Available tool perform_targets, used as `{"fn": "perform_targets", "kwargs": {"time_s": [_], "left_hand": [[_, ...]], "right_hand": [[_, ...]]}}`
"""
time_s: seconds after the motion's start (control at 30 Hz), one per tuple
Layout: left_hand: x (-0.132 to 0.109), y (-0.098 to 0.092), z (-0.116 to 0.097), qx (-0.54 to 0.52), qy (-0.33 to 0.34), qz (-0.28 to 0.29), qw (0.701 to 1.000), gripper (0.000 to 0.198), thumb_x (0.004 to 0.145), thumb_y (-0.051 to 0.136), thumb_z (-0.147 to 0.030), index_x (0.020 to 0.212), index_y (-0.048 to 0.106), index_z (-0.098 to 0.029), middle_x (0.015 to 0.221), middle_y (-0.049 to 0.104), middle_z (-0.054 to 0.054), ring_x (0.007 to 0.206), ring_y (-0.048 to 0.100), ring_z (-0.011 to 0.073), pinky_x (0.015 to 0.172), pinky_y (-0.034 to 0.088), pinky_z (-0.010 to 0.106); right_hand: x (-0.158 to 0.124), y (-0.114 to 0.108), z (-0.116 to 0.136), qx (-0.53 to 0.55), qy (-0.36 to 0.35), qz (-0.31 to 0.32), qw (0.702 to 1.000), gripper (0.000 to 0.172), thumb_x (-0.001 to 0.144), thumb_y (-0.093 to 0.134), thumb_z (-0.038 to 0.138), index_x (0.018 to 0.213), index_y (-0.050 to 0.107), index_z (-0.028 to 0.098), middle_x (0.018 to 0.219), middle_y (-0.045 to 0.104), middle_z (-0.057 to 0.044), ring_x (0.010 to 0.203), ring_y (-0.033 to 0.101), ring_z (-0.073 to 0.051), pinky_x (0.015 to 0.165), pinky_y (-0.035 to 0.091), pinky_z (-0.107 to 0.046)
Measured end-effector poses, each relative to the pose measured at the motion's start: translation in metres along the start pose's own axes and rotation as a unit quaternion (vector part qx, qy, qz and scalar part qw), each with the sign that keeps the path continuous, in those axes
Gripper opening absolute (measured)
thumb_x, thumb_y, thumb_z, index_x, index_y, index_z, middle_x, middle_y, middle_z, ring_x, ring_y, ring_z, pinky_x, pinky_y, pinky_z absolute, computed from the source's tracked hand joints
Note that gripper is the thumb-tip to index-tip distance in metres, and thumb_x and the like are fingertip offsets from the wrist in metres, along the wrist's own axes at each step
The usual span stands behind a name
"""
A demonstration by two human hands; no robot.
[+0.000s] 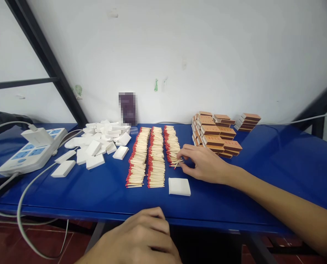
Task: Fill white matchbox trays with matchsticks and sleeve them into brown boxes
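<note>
Three rows of red-tipped matches [155, 157] lie on the blue table [276, 165]. My right hand [204, 163] rests at the near end of the right-hand row, fingers pinched on a few matches [176, 161]. A single white inner tray [179, 186] lies just in front of that hand. My left hand [141, 236] hangs below the table's front edge, fingers curled with nothing visible in them.
A heap of white inner trays [101, 141] lies left of the matches. Stacks of brown matchbox sleeves [215, 135] stand at the back right. A white power strip [33, 148] with cables sits at the far left. A dark blurred object [127, 108] leans on the wall.
</note>
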State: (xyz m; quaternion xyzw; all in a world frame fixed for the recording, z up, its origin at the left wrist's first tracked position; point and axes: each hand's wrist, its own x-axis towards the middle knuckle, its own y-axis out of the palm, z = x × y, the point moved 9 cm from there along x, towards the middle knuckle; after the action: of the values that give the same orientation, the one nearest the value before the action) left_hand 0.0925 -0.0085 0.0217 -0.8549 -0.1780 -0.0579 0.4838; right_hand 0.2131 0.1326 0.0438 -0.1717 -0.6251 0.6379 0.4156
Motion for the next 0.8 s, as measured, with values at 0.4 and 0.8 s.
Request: {"fn": "perform_targets", "kwargs": {"time_s": [0.4,0.8], "left_hand": [[0.004,-0.033,-0.012,0.205,0.018,-0.189,0.960,0.016,0.089,0.056,-0.006,0.098,0.064,-0.016,0.080,0.070,0.001,0.064,0.057,0.0152,0.064,0.044,0.031],[0.006,-0.022,-0.004,0.262,0.004,-0.194,0.945,0.012,0.090,0.056,-0.011,0.097,0.064,-0.016,0.078,0.066,0.001,0.063,0.054,0.0156,0.066,0.048,0.032]], "right_hand": [[0.000,0.004,-0.002,0.005,0.014,-0.012,1.000,0.013,0.089,0.057,0.026,0.098,0.064,0.018,0.091,0.062,-0.004,0.073,0.056,-0.016,0.065,0.038,-0.029],[0.001,0.008,-0.004,0.044,0.028,-0.025,0.998,0.021,0.085,0.061,0.021,0.105,0.067,0.016,0.087,0.061,-0.005,0.070,0.054,-0.016,0.064,0.040,-0.029]]}}
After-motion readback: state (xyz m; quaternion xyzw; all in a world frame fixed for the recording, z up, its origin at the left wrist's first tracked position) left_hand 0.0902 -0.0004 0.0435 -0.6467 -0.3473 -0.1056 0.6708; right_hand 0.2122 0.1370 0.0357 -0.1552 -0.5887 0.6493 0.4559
